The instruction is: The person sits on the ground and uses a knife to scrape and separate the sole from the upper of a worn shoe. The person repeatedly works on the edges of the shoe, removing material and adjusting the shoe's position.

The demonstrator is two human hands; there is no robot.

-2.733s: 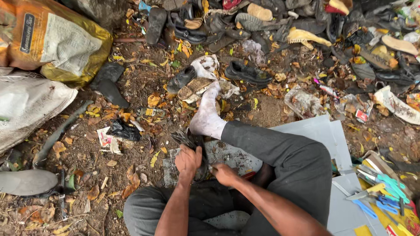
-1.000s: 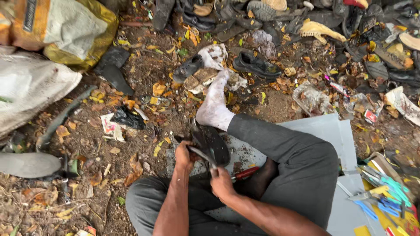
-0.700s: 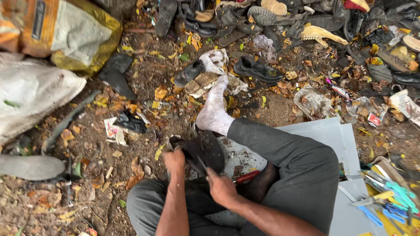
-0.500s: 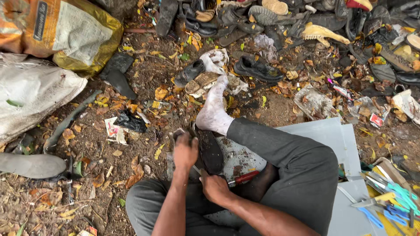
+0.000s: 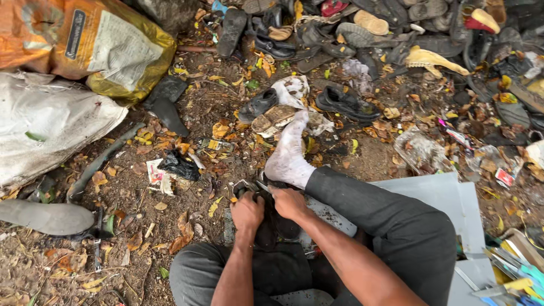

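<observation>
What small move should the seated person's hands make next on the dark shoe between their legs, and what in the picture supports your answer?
Probably keep the left hand pressing the dark shoe steady while the right hand draws its small metal tool along the shoe's upper end. Both hands already close on the shoe, and the tool's tip sits at its edge.

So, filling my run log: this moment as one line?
left hand: holds dark shoe | right hand: on shoe with metal tool | white-socked foot extended

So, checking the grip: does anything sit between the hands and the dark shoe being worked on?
Nothing visible: the left hand and right hand both rest directly on the dark shoe.
</observation>
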